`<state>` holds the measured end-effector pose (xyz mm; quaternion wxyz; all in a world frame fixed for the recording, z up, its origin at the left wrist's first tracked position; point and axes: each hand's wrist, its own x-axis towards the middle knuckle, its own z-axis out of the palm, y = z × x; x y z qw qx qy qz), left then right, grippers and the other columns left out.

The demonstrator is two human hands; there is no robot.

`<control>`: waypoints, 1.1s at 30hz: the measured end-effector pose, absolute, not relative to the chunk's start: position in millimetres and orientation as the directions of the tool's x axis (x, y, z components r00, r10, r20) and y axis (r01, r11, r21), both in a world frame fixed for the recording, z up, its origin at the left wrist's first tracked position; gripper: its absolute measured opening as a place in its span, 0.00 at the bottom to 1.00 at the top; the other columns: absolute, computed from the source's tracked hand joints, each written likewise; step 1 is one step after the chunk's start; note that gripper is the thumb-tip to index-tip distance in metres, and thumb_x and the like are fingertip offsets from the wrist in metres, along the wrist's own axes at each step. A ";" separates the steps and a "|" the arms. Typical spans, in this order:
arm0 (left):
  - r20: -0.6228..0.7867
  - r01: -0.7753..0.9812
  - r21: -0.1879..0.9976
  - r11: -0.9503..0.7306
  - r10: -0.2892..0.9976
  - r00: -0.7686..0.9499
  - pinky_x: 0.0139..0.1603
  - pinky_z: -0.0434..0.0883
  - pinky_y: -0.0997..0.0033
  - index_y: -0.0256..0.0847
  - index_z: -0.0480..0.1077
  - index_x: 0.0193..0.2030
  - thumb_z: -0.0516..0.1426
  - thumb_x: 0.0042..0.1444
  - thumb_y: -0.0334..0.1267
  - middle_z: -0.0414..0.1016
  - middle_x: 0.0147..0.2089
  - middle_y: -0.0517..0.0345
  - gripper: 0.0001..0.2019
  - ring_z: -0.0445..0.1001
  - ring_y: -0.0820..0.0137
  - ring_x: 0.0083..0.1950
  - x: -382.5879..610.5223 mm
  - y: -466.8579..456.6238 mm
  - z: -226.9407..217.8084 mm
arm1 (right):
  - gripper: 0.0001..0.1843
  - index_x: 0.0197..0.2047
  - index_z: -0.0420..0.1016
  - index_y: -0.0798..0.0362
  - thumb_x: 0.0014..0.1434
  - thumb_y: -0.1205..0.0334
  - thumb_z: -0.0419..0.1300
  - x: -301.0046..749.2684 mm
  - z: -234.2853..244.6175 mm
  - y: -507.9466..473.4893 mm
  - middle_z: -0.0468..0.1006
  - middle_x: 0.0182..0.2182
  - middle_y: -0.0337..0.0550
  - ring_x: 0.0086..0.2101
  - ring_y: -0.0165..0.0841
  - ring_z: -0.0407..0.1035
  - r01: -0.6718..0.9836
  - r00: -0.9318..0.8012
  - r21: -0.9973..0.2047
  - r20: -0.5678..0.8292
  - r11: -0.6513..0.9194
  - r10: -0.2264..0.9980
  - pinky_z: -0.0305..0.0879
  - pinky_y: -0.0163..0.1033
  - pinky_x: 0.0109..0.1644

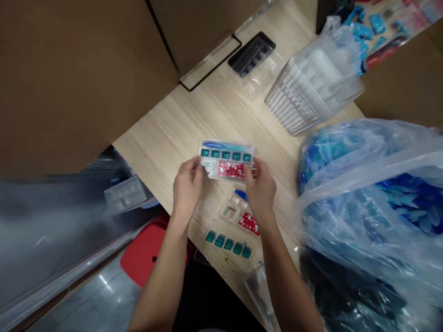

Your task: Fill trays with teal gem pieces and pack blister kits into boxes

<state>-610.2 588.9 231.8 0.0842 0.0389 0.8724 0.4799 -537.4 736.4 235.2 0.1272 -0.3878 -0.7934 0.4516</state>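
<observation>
A clear plastic tray (213, 171) is gripped at its two ends between my left hand (188, 185) and my right hand (260, 188). Along its far side lies a blue pen-like stick (216, 145), with a row of teal square pots (225, 155) below it. A red packet with white specks (231, 169) fills the near right part. Closer to me, a second clear tray (226, 200) holds a similar red packet (249, 223) and a blue stick (241, 194), partly behind my right hand. Several loose teal pots (228, 244) stand in a row near the table edge.
A white basket (292, 99) with clear plastic pieces stands at the back right. Big clear bags (346, 216) of blue pieces crowd the right side. A black tray (252, 54) lies far back beside cardboard (86, 83). A red stool (143, 251) sits below the left edge.
</observation>
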 end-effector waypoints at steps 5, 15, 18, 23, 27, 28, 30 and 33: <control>-0.206 -0.132 0.845 0.518 0.089 -0.974 0.55 0.71 0.58 0.43 0.74 0.49 0.55 0.58 0.40 0.75 0.50 0.50 0.14 0.74 0.65 0.50 -610.2 593.6 241.0 | 0.14 0.46 0.72 0.51 0.57 0.56 0.59 -535.8 242.4 728.8 0.75 0.41 0.47 0.41 0.38 0.68 0.521 -0.615 -0.764 -0.026 0.381 0.788 0.66 0.50 0.48; -0.283 -0.242 0.859 0.451 0.025 -0.959 0.51 0.71 0.70 0.49 0.73 0.49 0.59 0.58 0.40 0.77 0.47 0.63 0.12 0.74 0.72 0.47 -610.9 587.3 269.2 | 0.14 0.45 0.69 0.46 0.55 0.60 0.64 -531.0 261.6 729.8 0.81 0.33 0.37 0.31 0.30 0.74 0.386 -0.527 -0.909 -0.359 -0.159 0.770 0.70 0.37 0.32; -0.281 -0.229 0.871 0.435 0.059 -0.958 0.48 0.72 0.74 0.52 0.74 0.48 0.58 0.61 0.37 0.78 0.42 0.66 0.10 0.75 0.75 0.44 -600.1 572.9 274.9 | 0.12 0.42 0.72 0.43 0.53 0.60 0.66 -515.8 268.1 736.5 0.80 0.29 0.35 0.25 0.30 0.72 0.375 -0.522 -0.865 -0.494 -0.334 0.695 0.67 0.36 0.27; -0.163 -0.031 0.772 0.635 0.150 -0.975 0.51 0.70 0.72 0.50 0.74 0.46 0.56 0.62 0.33 0.76 0.44 0.63 0.09 0.74 0.74 0.47 -600.5 551.0 259.7 | 0.18 0.33 0.77 0.42 0.36 0.61 0.72 -495.0 262.7 753.0 0.72 0.18 0.36 0.20 0.33 0.64 0.323 -0.203 -0.831 -0.528 -0.453 0.825 0.57 0.38 0.22; 0.008 0.287 0.624 0.727 0.362 -0.932 0.52 0.70 0.65 0.45 0.71 0.48 0.59 0.59 0.33 0.73 0.46 0.56 0.10 0.72 0.67 0.50 -611.1 558.7 247.5 | 0.21 0.28 0.79 0.40 0.26 0.58 0.76 -499.1 254.5 759.1 0.68 0.22 0.37 0.22 0.31 0.58 0.253 -0.014 -0.885 -0.407 -0.391 0.913 0.53 0.42 0.25; 0.015 0.318 0.592 0.740 0.385 -0.923 0.51 0.70 0.64 0.44 0.71 0.49 0.60 0.59 0.35 0.72 0.47 0.54 0.11 0.71 0.66 0.50 -613.0 562.4 246.0 | 0.21 0.27 0.78 0.40 0.26 0.56 0.77 -501.2 252.8 759.4 0.68 0.25 0.37 0.24 0.30 0.59 0.238 -0.012 -0.894 -0.393 -0.379 0.919 0.55 0.43 0.26; 0.001 0.336 0.562 0.756 0.405 -0.914 0.51 0.70 0.63 0.43 0.69 0.50 0.60 0.59 0.36 0.72 0.47 0.53 0.12 0.71 0.65 0.49 -615.2 568.6 244.7 | 0.21 0.25 0.78 0.41 0.25 0.52 0.79 -504.4 249.5 759.8 0.67 0.28 0.36 0.26 0.28 0.59 0.205 -0.005 -0.905 -0.382 -0.373 0.924 0.58 0.44 0.30; -0.027 0.319 0.603 0.731 0.418 -0.908 0.50 0.70 0.63 0.44 0.69 0.48 0.59 0.60 0.35 0.71 0.44 0.56 0.09 0.72 0.67 0.48 -616.5 573.0 245.1 | 0.20 0.24 0.78 0.42 0.26 0.53 0.80 -504.8 242.4 761.6 0.70 0.30 0.35 0.28 0.27 0.62 0.137 0.006 -0.928 -0.348 -0.346 0.937 0.63 0.44 0.36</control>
